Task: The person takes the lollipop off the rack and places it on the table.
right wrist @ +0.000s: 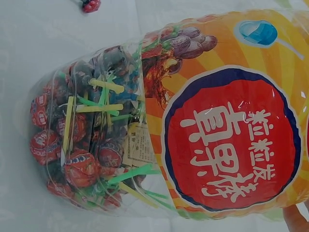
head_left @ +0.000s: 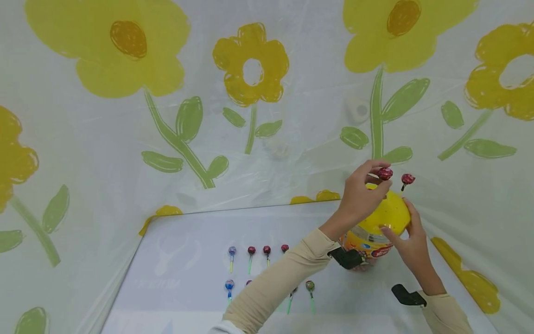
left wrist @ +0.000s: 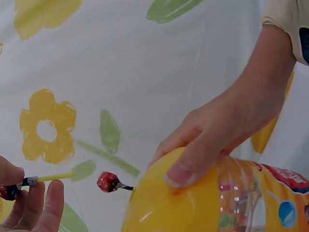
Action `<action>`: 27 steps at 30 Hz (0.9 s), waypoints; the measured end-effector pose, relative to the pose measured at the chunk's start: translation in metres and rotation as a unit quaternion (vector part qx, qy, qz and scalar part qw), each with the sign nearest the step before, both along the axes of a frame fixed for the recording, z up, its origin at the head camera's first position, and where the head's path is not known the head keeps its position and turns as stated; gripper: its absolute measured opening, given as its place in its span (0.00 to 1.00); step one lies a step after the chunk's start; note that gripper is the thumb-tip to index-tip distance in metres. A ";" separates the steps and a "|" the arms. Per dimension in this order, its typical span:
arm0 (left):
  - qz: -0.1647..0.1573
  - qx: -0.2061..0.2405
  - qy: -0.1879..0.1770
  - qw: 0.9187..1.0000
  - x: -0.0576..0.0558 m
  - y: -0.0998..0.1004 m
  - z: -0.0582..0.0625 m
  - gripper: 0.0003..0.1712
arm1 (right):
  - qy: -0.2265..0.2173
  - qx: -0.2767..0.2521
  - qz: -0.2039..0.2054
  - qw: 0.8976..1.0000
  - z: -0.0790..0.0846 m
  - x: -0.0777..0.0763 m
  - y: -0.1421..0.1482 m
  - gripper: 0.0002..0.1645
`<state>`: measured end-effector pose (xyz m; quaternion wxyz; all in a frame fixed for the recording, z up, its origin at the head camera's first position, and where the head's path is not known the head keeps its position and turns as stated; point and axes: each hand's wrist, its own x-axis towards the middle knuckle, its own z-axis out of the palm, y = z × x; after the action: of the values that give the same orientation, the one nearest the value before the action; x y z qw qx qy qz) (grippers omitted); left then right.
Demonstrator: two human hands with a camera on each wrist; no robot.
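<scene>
My left hand [head_left: 364,191] pinches a red-wrapped lollipop [head_left: 385,173] just above the jar's domed yellow lid [head_left: 390,214]. Its yellow stick shows bare between the fingers in the left wrist view, apart from the lid. With thumb and fingers spread around the lid, my right hand [head_left: 413,243] grips the jar. A second red lollipop [head_left: 408,179] stands out from the lid's far side, its stick end hidden. The clear plastic jar [right wrist: 227,145] has an orange and red label. Several wrapped lollipops [right wrist: 82,166] with green and yellow sticks lie inside its bottom.
Two rows of lollipops lie on the white table [head_left: 179,287], among them a blue one [head_left: 229,284] and a green one [head_left: 310,285]. My left forearm [head_left: 275,283] covers part of the rows. Behind the table hangs a flower-printed sheet [head_left: 292,130].
</scene>
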<state>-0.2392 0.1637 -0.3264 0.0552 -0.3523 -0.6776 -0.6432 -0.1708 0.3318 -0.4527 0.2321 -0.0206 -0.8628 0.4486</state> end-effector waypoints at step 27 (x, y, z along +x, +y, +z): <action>0.025 -0.003 -0.133 0.991 -0.028 -0.104 -0.070 0.19 | 0.022 -0.008 0.013 1.000 -0.001 0.000 0.003 0.52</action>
<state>-0.2675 0.0592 -0.3966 -0.0203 -0.2470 -0.6894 -0.6806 -0.1709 0.3347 -0.4541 0.2448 -0.0015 -0.8542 0.4588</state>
